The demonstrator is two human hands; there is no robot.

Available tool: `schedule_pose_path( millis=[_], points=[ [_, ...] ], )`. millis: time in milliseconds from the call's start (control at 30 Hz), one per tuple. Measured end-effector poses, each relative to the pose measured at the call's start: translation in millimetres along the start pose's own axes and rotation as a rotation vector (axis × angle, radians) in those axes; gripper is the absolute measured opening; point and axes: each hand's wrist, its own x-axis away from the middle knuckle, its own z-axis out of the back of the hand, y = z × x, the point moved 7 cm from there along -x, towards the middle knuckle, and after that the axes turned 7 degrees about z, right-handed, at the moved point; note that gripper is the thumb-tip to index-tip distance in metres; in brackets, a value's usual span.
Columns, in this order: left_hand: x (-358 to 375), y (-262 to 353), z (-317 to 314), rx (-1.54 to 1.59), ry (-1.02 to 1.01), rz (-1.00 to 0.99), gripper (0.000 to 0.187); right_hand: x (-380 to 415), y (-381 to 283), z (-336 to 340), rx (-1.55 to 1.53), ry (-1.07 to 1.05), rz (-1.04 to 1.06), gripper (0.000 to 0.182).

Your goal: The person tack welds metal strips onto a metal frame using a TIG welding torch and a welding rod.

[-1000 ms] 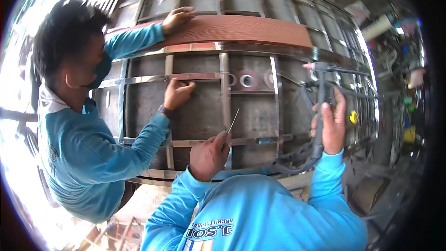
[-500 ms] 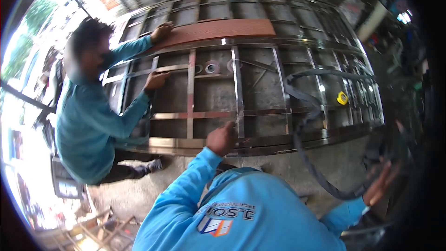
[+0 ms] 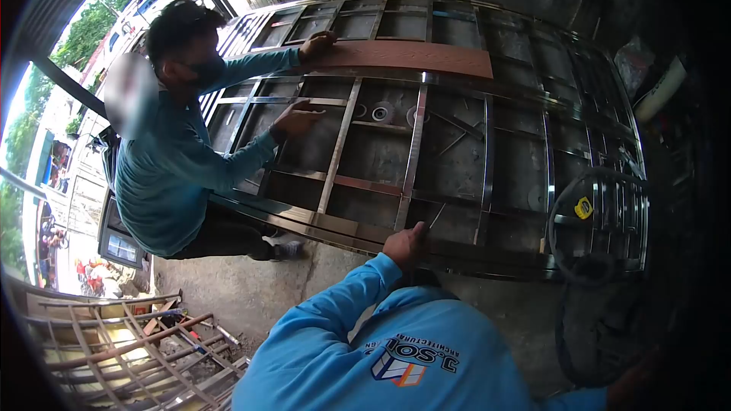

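Observation:
My left hand (image 3: 406, 245) is closed at the near edge of a large metal frame (image 3: 416, 156). A thin pale rod (image 3: 438, 215) sticks out above its fingers; its kind is too small to tell. My right hand (image 3: 636, 382) lies low at the right, deep in shadow, its fingers unreadable. Near it a dark flexible band (image 3: 560, 236) loops over the frame's right end and hangs down. A reddish-brown wood-grain board (image 3: 411, 57) rests across the frame's far half, out of my hands' reach.
A co-worker (image 3: 175, 160) leans in from the left, one hand (image 3: 317, 46) at the board's left end, the other (image 3: 298, 118) above the frame. A yellow tape measure (image 3: 583, 208) lies at right. Another slatted frame (image 3: 129, 342) sits on the lower-left floor.
My view has turned, shifting the scene rightward overall. My right hand, spread before, has dropped into shadow. The band has swung lower. My left hand stays closed by the frame's edge.

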Motion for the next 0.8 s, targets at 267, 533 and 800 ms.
schedule_pose_path(
  millis=[267, 533, 800],
  points=[
    [1, 16, -19, -0.018, 0.018, 0.054, 0.026, -51, -1, -77, 0.341, -0.029, 0.752, 0.058],
    [12, 43, -29, -0.113, 0.335, 0.077, 0.025, -79, -37, -197, -0.561, -0.502, 0.090, 0.059],
    [11, 97, -91, -0.185, 0.466, 0.195, 0.021, -97, -47, -285, -1.013, -0.664, 0.079, 0.057]
  ],
)
